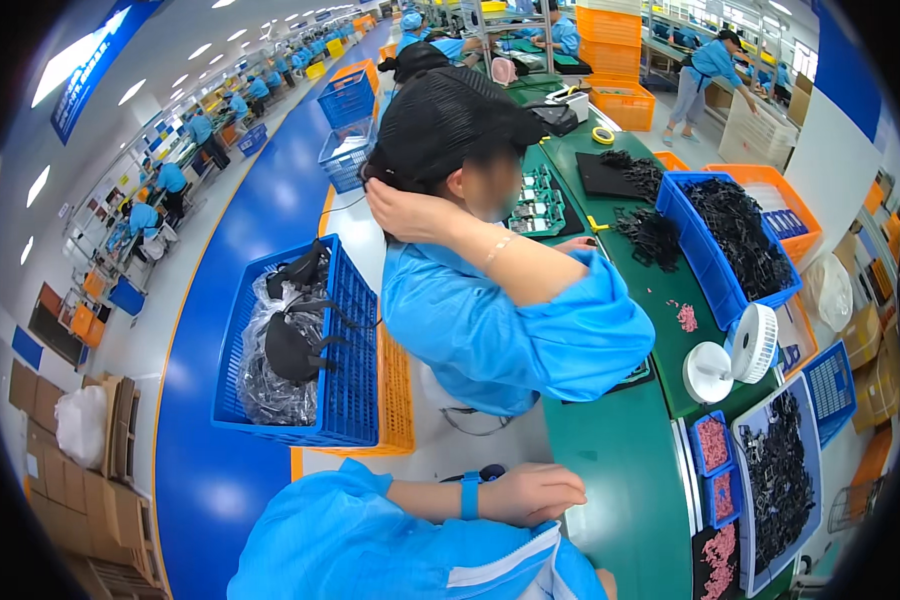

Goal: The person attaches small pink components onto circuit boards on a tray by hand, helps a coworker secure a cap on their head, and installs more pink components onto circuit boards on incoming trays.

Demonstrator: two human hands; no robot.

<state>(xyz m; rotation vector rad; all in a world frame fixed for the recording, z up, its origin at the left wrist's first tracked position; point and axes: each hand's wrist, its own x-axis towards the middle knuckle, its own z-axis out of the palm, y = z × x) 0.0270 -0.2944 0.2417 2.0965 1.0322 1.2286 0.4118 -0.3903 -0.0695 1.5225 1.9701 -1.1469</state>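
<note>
My left hand (pixel 535 493), with a blue band at the wrist, hovers by the near edge of the green worktable (pixel 600 450). Its fingers are curled together, and no object shows in them. Of my right hand (pixel 607 583), only a sliver of skin shows past my blue jacket at the lower edge; its fingers are hidden. Right ahead sits a co-worker (pixel 510 320) in a blue smock and black cap, one hand raised to the back of the head. Beyond that person, green circuit boards (pixel 538 205) lie in a dark tray.
A blue crate (pixel 350 370) with plastic bags and black pieces stands left, on an orange crate (pixel 395 400). Along the table's right are a white fan (pixel 708 372), small blue bins of pink parts (pixel 712 445), a tray of black parts (pixel 775 480) and a blue bin of black cables (pixel 735 240).
</note>
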